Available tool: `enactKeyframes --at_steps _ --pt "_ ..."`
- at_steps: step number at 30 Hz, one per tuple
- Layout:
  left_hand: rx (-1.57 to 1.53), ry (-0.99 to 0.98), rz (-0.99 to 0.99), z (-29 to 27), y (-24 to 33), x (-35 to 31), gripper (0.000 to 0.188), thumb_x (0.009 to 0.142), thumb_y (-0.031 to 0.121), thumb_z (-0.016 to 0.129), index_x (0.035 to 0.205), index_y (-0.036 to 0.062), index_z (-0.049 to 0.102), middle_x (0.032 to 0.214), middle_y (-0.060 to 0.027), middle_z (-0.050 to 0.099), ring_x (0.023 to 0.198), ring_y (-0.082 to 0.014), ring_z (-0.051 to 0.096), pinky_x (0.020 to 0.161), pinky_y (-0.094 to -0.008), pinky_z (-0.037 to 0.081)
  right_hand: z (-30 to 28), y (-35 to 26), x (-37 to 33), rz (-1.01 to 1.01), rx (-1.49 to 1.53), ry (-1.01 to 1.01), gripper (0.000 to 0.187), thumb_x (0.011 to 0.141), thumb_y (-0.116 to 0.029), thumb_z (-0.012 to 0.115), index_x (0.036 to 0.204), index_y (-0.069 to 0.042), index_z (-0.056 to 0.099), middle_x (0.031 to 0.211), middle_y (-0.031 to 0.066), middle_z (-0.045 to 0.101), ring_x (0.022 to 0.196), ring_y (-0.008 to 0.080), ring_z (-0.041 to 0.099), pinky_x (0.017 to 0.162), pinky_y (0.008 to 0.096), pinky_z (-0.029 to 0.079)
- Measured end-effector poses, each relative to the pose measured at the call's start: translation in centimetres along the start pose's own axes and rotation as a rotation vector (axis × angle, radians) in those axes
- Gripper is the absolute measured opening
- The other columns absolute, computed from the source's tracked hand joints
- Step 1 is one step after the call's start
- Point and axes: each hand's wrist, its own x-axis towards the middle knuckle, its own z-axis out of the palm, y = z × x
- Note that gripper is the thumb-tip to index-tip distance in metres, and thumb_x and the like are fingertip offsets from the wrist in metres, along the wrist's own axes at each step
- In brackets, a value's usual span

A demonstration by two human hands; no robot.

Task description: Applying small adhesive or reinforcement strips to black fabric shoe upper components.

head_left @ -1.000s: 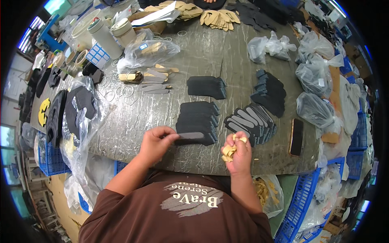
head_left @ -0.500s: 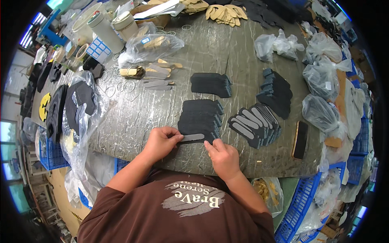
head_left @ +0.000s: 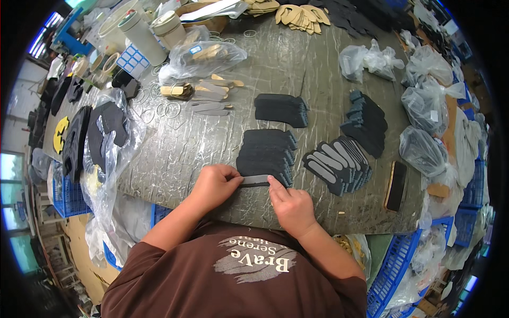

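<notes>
A narrow grey strip with rounded ends (head_left: 256, 180) lies along the nearest of several overlapping black fabric pieces (head_left: 265, 151). My left hand (head_left: 214, 185) is closed, thumb and index finger pinching the strip's left end. At its other end, the index fingertip of my right hand (head_left: 291, 205) presses on the strip, the remaining fingers curled in. Behind this stack lies a smaller one of black pieces (head_left: 279, 109) with blue-grey edges. Right of my hands, a fanned pile of black pieces (head_left: 338, 164) carries similar grey strips.
Loose grey strips (head_left: 211, 108) and a banded bundle of tan strips (head_left: 176, 91) lie at the back left, near scattered rings (head_left: 168, 110). More black pieces (head_left: 366, 124), a phone (head_left: 395, 186) and clear bags (head_left: 424, 151) are on the right. A blue crate (head_left: 392, 273) stands below the table edge.
My right index fingertip has shifted onto the right end of the grey strip. The left hand keeps its pinch. The whole view has moved slightly.
</notes>
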Motion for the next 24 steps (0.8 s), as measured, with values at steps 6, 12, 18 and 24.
enactKeyframes --at_steps 6,12,18,24 --pt "0.025 0.036 0.209 0.4 -0.2 0.2 0.007 0.074 0.007 0.07 0.077 0.0023 0.066 0.076 -0.0124 0.062 0.062 -0.0273 0.058 0.059 -0.037 0.048 -0.5 0.0 0.1 0.201 0.199 0.106 0.013 0.073 -0.007 0.064 0.086 -0.004 0.065 0.107 0.0068 0.064 0.059 0.0211 0.059 0.054 0.0333 0.048" --pt "-0.05 -0.064 0.177 0.9 1.7 0.3 0.022 0.076 0.007 0.07 0.096 0.0061 0.063 0.104 -0.0088 0.061 0.071 -0.0194 0.06 0.062 -0.0295 0.048 -2.9 1.2 -1.4 0.497 0.463 0.263 0.017 0.078 -0.001 0.063 0.095 -0.004 0.065 0.084 0.0107 0.06 0.072 0.029 0.062 0.063 0.0359 0.05" --pt "0.551 -0.273 0.496 1.3 2.0 2.2 0.045 0.076 0.022 0.069 0.12 0.0153 0.058 0.141 -0.0075 0.04 0.086 -0.0301 0.063 0.074 -0.0393 0.052 -5.2 4.1 -3.7 0.811 0.08 0.431 0.012 0.085 -0.002 0.058 0.095 0.001 0.065 0.088 0.0134 0.061 0.081 0.0291 0.06 0.072 0.0335 0.049" --pt "0.103 -0.174 0.718 1.2 4.0 -0.3 0.088 0.073 0.058 0.061 0.133 -0.0004 0.036 0.132 -0.0224 0.043 0.109 -0.04 0.052 0.082 -0.0423 0.05 -4.3 -2.0 -0.4 0.62 0.927 0.139 0.01 0.078 -0.002 0.064 0.087 0.001 0.066 0.082 0.0118 0.066 0.073 0.021 0.063 0.066 0.0294 0.048"
